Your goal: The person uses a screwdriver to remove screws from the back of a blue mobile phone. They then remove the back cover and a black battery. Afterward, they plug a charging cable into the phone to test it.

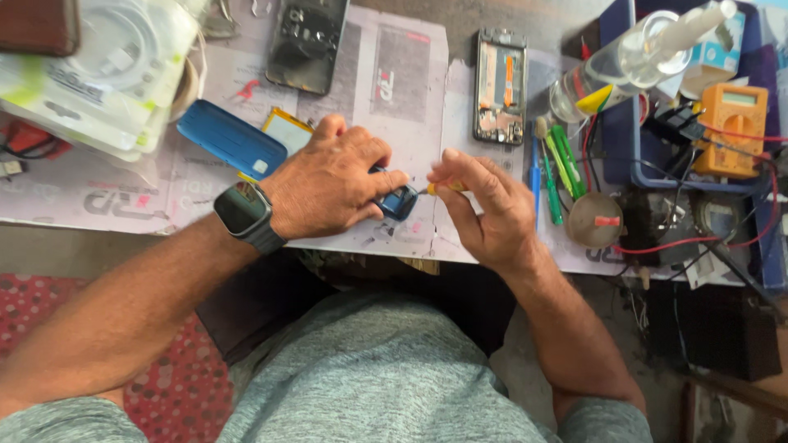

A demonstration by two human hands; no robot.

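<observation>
The small dark blue device (400, 201) sits at the near edge of the bench, on the worn paper sheet (410, 98) that covers the work surface, and your left hand (332, 187) is clamped around it, thumb and fingers curled over its left side so that only its right end shows. Your right hand (484, 209) has its fingers pinched together on a slim tool with a yellow handle (443, 188), whose tip points at the device; whether the tip actually touches it is hard to tell from this angle. You wear a dark smartwatch (244, 212) on your left wrist. Just beyond your left hand lie a blue oblong phone cover (230, 138) and, beside it, a flat yellow-edged battery (289, 130). Farther back on the paper, an opened phone body (499, 86) lies face up with its insides exposed, and a dark phone back panel (305, 43) rests to its left. To the right of your right hand stand a few green-handled tools (562, 160), then a round metal tin (594, 220) with red wires running past it. A clear plastic bottle (632, 57) lies tilted over a blue tray (624, 123), and an orange multimeter (732, 127) sits at the far right. White packaged cables (98, 74) are stacked at the far left.
</observation>
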